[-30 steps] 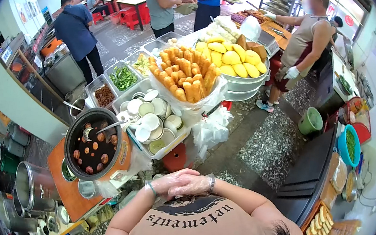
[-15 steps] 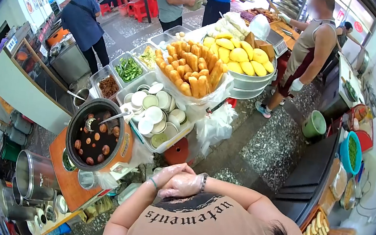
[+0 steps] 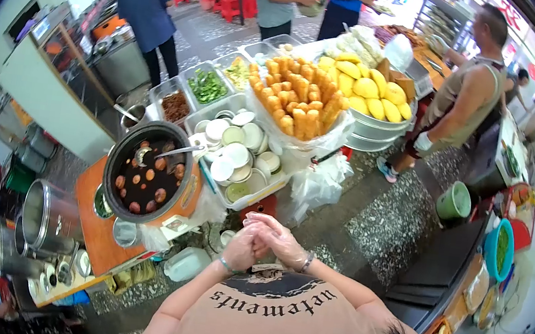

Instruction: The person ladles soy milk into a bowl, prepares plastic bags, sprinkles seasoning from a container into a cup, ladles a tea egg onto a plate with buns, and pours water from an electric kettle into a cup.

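Note:
My left hand and my right hand are clasped together in front of my chest, both in thin clear plastic gloves. The right fingers lie closed over the left ones, and no object shows in either hand. Ahead of them stands a clear bin of small round dishes. Behind it, fried dough sticks are heaped in a plastic-lined container. To the left, a dark pot holds eggs in brown liquid, with a ladle resting in it.
Yellow buns fill a metal steamer beyond the dough sticks. Tubs of greens and brown shreds stand behind the pot. A person is at the right; others stand further back. A green bucket sits on the floor.
My hands have shifted slightly upward and stay together, with the right fingers now more raised over the left. The view has turned, moving the counter rightward. The person at the right has turned further away.

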Demonstrator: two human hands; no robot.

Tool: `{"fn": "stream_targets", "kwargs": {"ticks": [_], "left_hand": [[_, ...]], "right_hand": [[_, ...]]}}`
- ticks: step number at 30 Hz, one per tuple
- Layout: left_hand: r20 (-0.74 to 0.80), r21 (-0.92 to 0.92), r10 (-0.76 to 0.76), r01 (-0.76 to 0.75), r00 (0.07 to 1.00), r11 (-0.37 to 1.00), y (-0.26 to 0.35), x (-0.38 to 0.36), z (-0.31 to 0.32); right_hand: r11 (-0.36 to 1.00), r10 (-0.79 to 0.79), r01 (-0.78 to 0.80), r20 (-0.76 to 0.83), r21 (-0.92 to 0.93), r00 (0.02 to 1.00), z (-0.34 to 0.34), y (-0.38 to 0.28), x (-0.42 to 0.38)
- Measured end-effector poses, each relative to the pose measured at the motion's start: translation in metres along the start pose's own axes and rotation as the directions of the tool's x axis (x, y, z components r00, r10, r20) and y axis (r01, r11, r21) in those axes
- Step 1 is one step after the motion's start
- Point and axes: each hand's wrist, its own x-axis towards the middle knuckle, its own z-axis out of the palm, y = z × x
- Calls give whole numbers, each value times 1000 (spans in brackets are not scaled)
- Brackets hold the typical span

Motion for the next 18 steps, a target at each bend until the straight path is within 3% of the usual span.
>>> {"fn": "stream_targets", "kwargs": {"ticks": [1, 2, 3, 4, 5, 6, 7, 8, 9, 11, 12, 13, 14, 15, 17, 18], "left_hand": [[-31, -8, 9, -10, 999, 1000, 0, 1, 1], [53, 369, 346, -340, 937, 865, 2, 2, 2], [252, 648, 573, -576, 780, 498, 3, 2, 3], [230, 658, 579, -563, 782, 499, 4, 4, 6], [125, 363, 438, -452, 890, 815, 7, 6, 11], [92, -10, 253, -253, 963, 967, 8, 6, 15], [140, -385, 66, -7, 988, 923, 8, 6, 18], [160, -555, -2, 92, 987, 827, 8, 7, 19], [150, -561, 6, 81, 989, 824, 9, 8, 22], [-26, -480, 24, -34, 999, 876, 13, 4, 30], [-34, -486, 27, -40, 999, 873, 14, 1, 33], [-172, 23, 345, -346, 923, 938, 13, -2, 35], [-121, 540, 650, -500, 750, 677, 13, -4, 36], [-126, 539, 653, -501, 747, 677, 13, -5, 33], [-18, 396, 342, -307, 939, 865, 13, -9, 23], [-19, 396, 344, -309, 939, 865, 11, -6, 23]], "right_hand": [[997, 20, -23, 37, 71, 999, 4, 2, 3], [982, 67, -81, 87, 173, 994, 3, 6, 7], [957, 101, -120, 84, 263, 991, 1, 7, 6], [961, 91, -103, 57, 257, 994, 2, 7, 6], [965, 79, -83, 26, 250, 997, 3, 7, 7], [964, 89, -97, 43, 249, 995, 1, 11, 9], [963, 124, -121, 2, 240, 992, -2, 18, 12], [963, 156, -143, -41, 228, 987, -4, 22, 15], [964, 160, -150, -30, 221, 987, -6, 24, 17], [972, 170, -160, -47, 172, 984, -8, 28, 16], [972, 177, -167, -41, 168, 983, -8, 28, 16], [963, 206, -196, -38, 183, 978, -8, 29, 15], [955, 234, -223, -36, 198, 972, -7, 28, 16], [955, 235, -225, -32, 194, 971, -8, 25, 16], [967, 233, -233, 12, 101, 972, -9, 16, 15], [968, 231, -231, 12, 99, 973, -8, 13, 16]]}}
